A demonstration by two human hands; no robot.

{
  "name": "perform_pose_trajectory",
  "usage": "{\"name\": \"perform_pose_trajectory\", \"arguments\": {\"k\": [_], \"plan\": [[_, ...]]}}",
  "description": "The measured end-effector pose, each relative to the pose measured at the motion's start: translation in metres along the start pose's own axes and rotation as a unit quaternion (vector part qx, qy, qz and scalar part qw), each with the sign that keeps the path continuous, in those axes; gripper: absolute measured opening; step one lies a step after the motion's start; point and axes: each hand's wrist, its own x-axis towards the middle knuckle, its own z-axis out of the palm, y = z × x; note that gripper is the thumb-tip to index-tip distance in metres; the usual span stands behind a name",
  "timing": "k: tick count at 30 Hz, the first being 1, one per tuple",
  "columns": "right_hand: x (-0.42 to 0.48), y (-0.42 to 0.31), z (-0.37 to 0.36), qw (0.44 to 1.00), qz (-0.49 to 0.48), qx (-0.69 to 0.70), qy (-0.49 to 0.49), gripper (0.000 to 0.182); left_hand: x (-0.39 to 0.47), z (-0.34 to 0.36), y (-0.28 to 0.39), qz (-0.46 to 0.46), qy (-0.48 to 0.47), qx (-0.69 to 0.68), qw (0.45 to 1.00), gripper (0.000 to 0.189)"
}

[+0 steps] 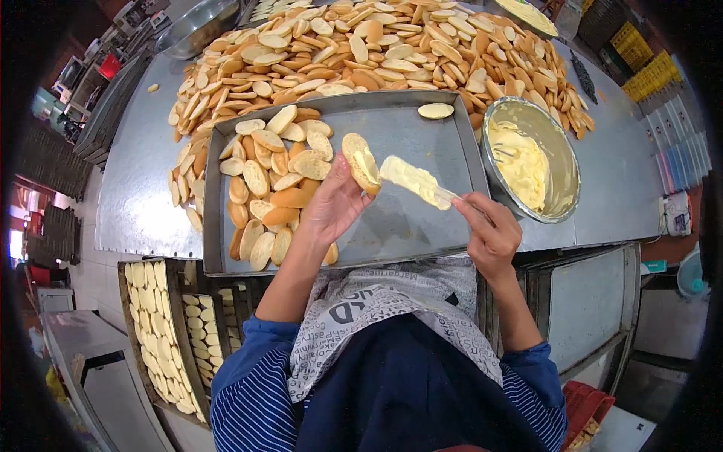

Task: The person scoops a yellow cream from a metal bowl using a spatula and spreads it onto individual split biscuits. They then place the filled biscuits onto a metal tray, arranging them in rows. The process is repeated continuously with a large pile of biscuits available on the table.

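My left hand [339,198] holds up an oval bread slice [359,161] that has a streak of pale yellow cream on its cut face. In my right hand [490,229] is a spatula [421,183], its blade thickly coated with the same cream and close to the slice. Both hands are over a metal tray [395,226]. Plain bread slices [257,178] fill the tray's left part, and one cream-covered slice [435,111] lies in its far right corner. Just right of the tray stands a tilted metal bowl [565,181] with cream [517,164] inside.
A large heap of bread slices [339,51] covers the far part of the metal table [135,169]. An empty-looking steel bowl [197,34] stands far left, another cream bowl [528,17] far right. Racked trays of coated slices [161,333] are below left, a red crate [584,407] below right.
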Motion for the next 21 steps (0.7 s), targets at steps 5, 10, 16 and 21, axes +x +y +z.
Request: {"name": "perform_pose_trajectory", "arguments": {"k": [5,10,16,21], "plan": [[-0.003,-0.009,0.009,0.999,-0.003,0.016,-0.040,0.055,0.003,0.009,-0.003,-0.006,0.018,0.009,1.000,0.043],[-0.011,-0.005,-0.002,1.000,-0.017,-0.020,-0.003,0.055,0.007,0.001,0.000,-0.028,0.019,0.002,0.999,0.044],[-0.008,0.009,0.027,0.997,-0.021,-0.075,0.011,0.053,0.008,0.018,-0.017,-0.096,-0.054,-0.003,0.994,0.051],[0.008,0.024,0.041,0.994,0.013,-0.104,0.034,0.054,0.007,0.011,-0.018,-0.089,-0.039,0.019,0.995,0.064]]}}
